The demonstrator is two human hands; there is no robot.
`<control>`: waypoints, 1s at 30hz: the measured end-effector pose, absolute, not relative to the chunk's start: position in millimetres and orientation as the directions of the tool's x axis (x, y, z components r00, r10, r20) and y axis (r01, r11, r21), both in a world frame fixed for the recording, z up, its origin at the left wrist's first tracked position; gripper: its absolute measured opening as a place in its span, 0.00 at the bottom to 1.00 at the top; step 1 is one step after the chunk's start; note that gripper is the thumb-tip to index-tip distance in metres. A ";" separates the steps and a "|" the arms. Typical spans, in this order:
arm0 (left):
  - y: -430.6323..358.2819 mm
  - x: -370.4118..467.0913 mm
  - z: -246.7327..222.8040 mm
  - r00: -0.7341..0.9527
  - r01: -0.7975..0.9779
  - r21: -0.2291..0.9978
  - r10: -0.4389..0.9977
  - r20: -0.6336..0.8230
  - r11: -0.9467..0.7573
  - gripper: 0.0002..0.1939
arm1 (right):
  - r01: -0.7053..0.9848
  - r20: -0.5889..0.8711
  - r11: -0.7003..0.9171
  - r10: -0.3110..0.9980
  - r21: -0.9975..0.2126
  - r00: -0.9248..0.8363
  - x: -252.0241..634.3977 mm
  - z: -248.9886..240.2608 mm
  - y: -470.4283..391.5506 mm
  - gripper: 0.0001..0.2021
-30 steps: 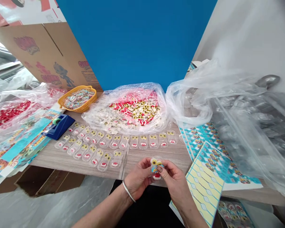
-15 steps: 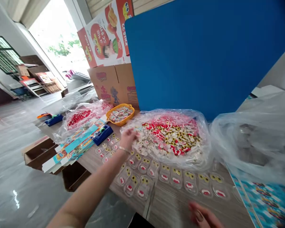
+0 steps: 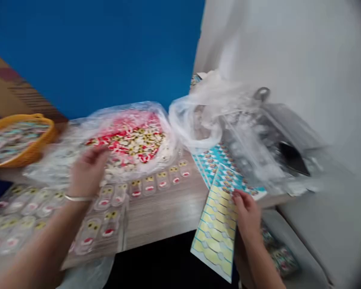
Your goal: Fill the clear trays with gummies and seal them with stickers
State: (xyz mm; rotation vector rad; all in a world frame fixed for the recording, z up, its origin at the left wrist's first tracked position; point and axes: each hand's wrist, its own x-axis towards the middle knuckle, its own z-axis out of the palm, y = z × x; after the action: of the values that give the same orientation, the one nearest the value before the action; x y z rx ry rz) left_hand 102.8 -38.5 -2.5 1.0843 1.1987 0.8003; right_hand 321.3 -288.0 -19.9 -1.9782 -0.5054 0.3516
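My right hand [image 3: 247,212] grips the edge of a sticker sheet [image 3: 218,228], thumb on top. Much of this sheet is pale yellow with rows of cut shapes, and printed stickers remain at its far end. My left hand [image 3: 88,172], with a band at the wrist, is raised over the table beside an open plastic bag [image 3: 168,150]. Motion smears its fingers, so I cannot tell whether they hold anything. Small red, white and yellow-black pieces [image 3: 138,140] fill the bag. Clear plastic trays [image 3: 88,235] holding such pieces lie in rows under and around my left arm.
A yellow basket [image 3: 45,140] of small packets stands at the left. More blue printed sheets [image 3: 210,164] lie at the right, partly under clear plastic bags [image 3: 252,148] with a dark scoop [image 3: 293,158]. A blue board [image 3: 108,52] rises behind the table [image 3: 162,208].
The view has swung to the right. My right hand, near the table's front edge before, now holds the sticker sheet. My left hand is still raised near the bag of pieces.
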 end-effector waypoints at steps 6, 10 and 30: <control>-139.4 194.9 -20.9 0.503 0.211 0.959 0.820 -0.272 0.189 0.12 | 0.292 0.047 -0.316 0.602 -0.903 0.797 324.5 -43.4 -298.5 0.17; -149.5 228.0 -28.6 0.484 0.293 0.944 0.829 -0.282 0.150 0.13 | 0.378 0.105 -0.283 0.663 -0.881 0.742 324.1 -43.7 -302.4 0.15; -166.9 197.3 -1.9 0.621 0.179 0.951 0.721 -0.308 0.252 0.06 | 0.602 0.311 -0.070 0.805 -0.795 0.505 301.6 -8.6 -265.8 0.09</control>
State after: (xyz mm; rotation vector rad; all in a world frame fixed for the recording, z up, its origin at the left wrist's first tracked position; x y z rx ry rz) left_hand 197.3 -166.9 -1.9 1.2957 0.8688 0.4396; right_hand 301.6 -265.8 -8.6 -1.7671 -1.1872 0.2594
